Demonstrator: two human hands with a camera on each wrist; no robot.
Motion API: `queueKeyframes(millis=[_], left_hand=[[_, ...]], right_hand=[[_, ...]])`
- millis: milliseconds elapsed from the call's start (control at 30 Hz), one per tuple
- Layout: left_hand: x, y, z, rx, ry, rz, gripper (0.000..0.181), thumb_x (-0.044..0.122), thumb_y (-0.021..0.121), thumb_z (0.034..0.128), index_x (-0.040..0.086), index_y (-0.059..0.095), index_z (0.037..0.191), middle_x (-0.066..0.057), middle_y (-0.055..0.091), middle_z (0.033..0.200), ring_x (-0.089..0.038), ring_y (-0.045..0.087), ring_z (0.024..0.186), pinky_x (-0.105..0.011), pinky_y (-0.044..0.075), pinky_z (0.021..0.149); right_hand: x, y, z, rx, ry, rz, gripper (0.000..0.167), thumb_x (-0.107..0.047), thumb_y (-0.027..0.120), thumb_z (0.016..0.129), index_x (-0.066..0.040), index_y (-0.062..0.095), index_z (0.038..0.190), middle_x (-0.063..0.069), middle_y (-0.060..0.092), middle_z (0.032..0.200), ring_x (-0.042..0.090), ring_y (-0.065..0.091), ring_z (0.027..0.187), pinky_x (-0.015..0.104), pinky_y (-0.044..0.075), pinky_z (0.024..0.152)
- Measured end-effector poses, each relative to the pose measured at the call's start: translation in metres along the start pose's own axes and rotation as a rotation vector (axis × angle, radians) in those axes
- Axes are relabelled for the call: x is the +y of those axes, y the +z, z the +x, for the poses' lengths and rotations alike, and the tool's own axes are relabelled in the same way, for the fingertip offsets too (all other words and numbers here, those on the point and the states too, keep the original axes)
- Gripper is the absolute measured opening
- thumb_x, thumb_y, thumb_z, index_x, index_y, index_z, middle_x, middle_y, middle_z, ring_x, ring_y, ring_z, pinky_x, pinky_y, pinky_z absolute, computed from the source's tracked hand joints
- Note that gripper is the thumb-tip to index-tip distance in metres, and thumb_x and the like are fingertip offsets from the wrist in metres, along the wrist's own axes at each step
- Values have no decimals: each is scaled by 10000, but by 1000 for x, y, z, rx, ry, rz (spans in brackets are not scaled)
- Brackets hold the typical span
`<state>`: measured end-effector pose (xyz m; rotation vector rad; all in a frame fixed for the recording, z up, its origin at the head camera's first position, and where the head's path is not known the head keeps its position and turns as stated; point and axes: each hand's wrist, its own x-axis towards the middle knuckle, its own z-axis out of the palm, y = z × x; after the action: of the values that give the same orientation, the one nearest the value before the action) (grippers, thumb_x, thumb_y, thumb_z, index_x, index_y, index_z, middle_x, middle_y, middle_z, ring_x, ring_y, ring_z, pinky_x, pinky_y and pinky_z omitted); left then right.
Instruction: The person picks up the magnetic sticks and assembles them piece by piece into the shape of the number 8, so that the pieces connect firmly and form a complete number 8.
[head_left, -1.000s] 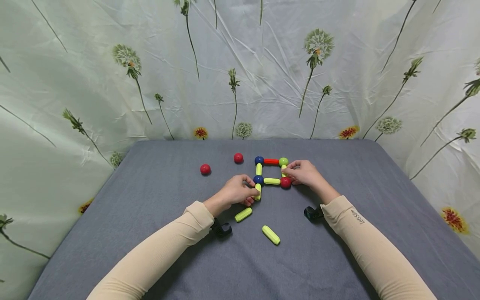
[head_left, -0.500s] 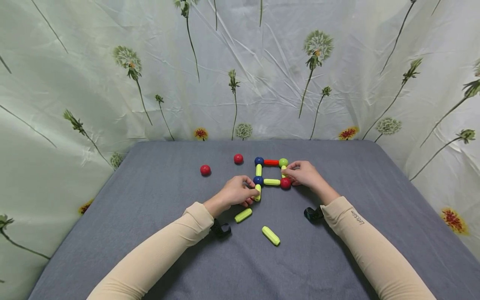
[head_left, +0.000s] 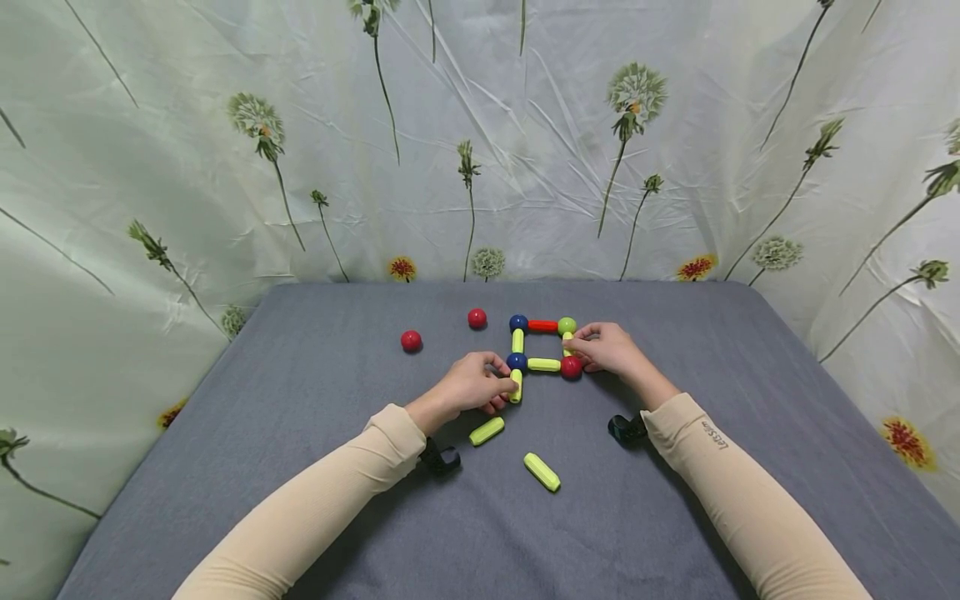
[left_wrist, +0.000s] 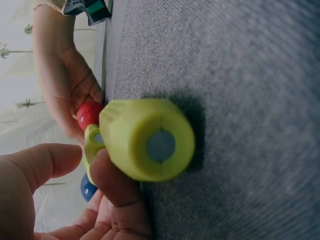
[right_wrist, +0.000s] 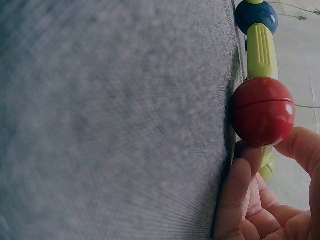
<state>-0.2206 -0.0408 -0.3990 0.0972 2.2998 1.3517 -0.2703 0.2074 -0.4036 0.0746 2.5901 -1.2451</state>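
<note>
A square of magnetic sticks and balls lies on the grey cloth. Blue balls (head_left: 517, 362) mark its left corners, a green ball (head_left: 567, 326) its far right and a red ball (head_left: 571, 367) its near right. My left hand (head_left: 474, 382) pinches a yellow-green stick (head_left: 516, 387) that extends toward me from the near blue ball. In the left wrist view its magnet end shows between thumb and index finger (left_wrist: 115, 177). My right hand (head_left: 609, 346) pinches the square's right-side stick (head_left: 567, 340). In the right wrist view the red ball (right_wrist: 263, 112) largely hides that stick.
Two loose yellow-green sticks lie nearer me, one by the left wrist (head_left: 487, 431), the other farther right (head_left: 542, 472). Two loose red balls sit left of the square, one nearer (head_left: 411, 341), one farther (head_left: 477, 318). A flowered curtain (head_left: 555, 167) hangs behind the table.
</note>
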Motion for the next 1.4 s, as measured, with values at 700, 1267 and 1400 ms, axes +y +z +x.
queueKeyframes(millis=[700, 1267, 1400], left_hand=[[-6, -20, -5, 49, 28, 36, 264, 267, 686, 838, 154, 564, 1042, -64, 702, 838, -159, 659, 643, -302, 545, 580], [-19, -77, -22, 293, 126, 259, 326, 296, 670, 831, 139, 585, 1103, -59, 676, 854, -199, 657, 644, -290, 506, 540], [-22, -96, -23, 386, 154, 346, 322, 305, 662, 826, 143, 589, 1094, -20, 647, 835, -163, 603, 662, -276, 469, 585]], right_hand=[[-2, -1, 1, -2, 18, -11, 406, -382, 657, 847, -72, 576, 1096, 15, 613, 839, 97, 592, 688, 258, 548, 637], [0, 0, 0, 2, 14, -5, 416, -393, 654, 850, -73, 575, 1105, 10, 606, 828, 93, 595, 699, 262, 547, 637], [1, -1, 1, -1, 12, -5, 423, -396, 655, 848, -72, 575, 1108, 28, 620, 857, 95, 603, 704, 264, 550, 641]])
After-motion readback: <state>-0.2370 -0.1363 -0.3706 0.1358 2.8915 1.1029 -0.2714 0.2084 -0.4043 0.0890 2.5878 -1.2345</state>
